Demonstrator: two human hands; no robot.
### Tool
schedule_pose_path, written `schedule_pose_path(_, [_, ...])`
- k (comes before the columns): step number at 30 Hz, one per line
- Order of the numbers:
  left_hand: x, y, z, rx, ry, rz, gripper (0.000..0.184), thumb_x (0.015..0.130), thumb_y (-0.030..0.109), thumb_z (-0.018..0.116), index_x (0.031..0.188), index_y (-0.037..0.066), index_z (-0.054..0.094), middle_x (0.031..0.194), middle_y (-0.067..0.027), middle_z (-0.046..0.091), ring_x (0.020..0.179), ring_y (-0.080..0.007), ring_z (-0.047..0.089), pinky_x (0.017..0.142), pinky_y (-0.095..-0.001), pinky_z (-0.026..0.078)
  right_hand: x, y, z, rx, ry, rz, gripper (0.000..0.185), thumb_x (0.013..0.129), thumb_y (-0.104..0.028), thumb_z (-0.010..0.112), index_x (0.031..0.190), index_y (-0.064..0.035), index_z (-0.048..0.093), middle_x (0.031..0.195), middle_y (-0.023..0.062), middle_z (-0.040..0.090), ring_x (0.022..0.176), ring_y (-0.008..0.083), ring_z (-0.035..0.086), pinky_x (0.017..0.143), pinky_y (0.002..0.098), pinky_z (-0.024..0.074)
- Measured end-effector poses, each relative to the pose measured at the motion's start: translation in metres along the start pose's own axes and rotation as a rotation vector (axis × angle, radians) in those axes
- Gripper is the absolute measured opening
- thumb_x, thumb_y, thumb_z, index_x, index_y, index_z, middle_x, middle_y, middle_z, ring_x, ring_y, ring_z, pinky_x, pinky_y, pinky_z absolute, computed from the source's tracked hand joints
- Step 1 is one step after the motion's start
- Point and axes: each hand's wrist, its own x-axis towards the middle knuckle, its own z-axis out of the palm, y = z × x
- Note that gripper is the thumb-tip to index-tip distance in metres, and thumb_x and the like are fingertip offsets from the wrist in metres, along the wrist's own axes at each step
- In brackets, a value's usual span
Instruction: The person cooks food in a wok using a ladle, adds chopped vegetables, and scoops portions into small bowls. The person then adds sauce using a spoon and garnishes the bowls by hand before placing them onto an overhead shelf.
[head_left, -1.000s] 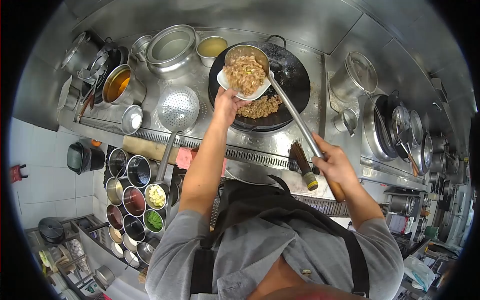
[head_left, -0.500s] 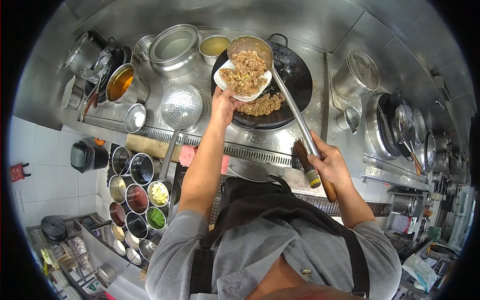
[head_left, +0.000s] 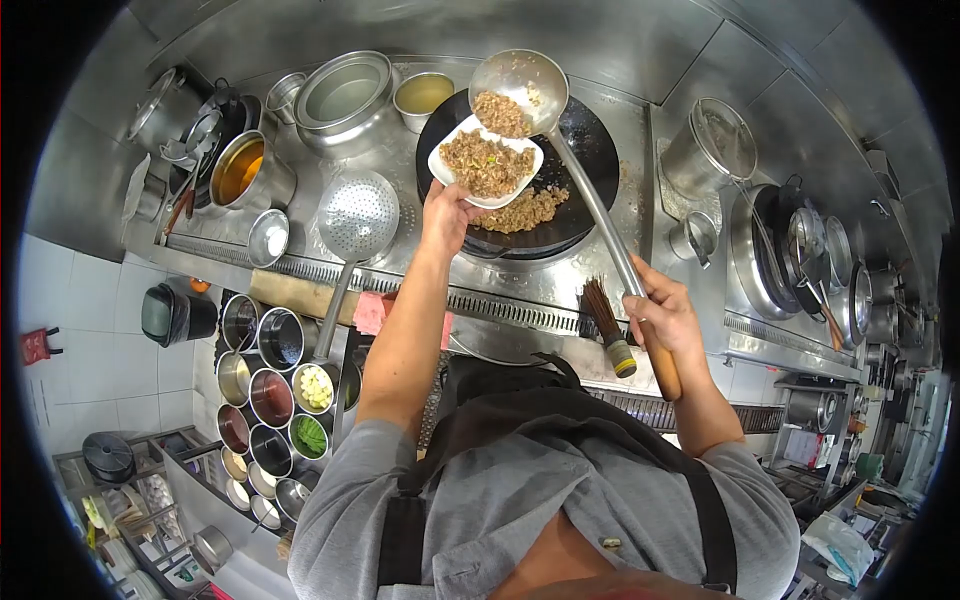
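My left hand (head_left: pixel 449 213) is closed on the near left edge of a white dish (head_left: pixel 533 160) heaped with brown minced food (head_left: pixel 487 165). The dish is held above a black wok (head_left: pixel 597 150), where more of the same food (head_left: pixel 525 210) lies on the near side. My right hand (head_left: pixel 664 313) grips the handle of a long metal ladle (head_left: pixel 592 190), close to its wooden end. The ladle's bowl is over the far part of the wok, just behind the dish, with some mince in it. Whether bowl and dish touch, I cannot tell.
A perforated skimmer (head_left: pixel 358 215) lies left of the wok, near a large pot (head_left: pixel 345 130) and a container of yellow liquid (head_left: pixel 424 94). A wok brush (head_left: pixel 608 325) rests at the front edge. Several ingredient tins (head_left: pixel 272 396) stand lower left; a lidded pot (head_left: pixel 708 150) stands right.
The ladle's bowl has moved right and up from over the dish and carries less mince. More of the dish's food now shows. My left hand has hardly moved.
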Motion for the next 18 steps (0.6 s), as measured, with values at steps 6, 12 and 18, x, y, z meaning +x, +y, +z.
schedule_pose_path(6, [-0.001,-0.006,-0.005,-0.008,0.036,0.075,0.054,0.075,-0.006,0.041,0.129,-0.003,0.034,0.122,-0.019,0.051,0.104,-0.0366,0.058,0.081,-0.0534,0.053,0.0,0.0,-0.009,0.292,-0.03,0.08,0.061,0.077,-0.003,0.058,0.135,0.0048,0.04,0.07,0.0108,0.055,0.037,0.0134,0.046,0.034,0.0224,0.0378])
schedule_pose_path(12, [-0.042,0.013,-0.05,-0.063,0.201,0.171,0.052,0.073,-0.002,0.044,0.125,-0.004,0.042,0.121,-0.0193,0.054,0.107,-0.0342,0.057,0.087,-0.0521,0.052,0.033,0.023,-0.023,-0.375,0.091,0.078,0.057,0.08,-0.006,0.058,0.134,0.0042,0.042,0.086,0.0144,0.061,0.05,0.0195,0.058,0.048,0.0262,0.0464])
schedule_pose_path(18, [-0.191,0.088,-0.112,-0.189,0.512,0.4,0.056,0.069,-0.002,0.051,0.125,-0.003,0.046,0.12,-0.0128,0.057,0.107,-0.0281,0.057,0.091,-0.042,0.048,0.107,0.116,-0.056,-1.27,-0.043,-0.448,0.052,0.08,-0.002,0.057,0.131,0.003,0.046,0.111,0.0255,0.06,0.092,0.0395,0.061,0.08,0.0431,0.0487])
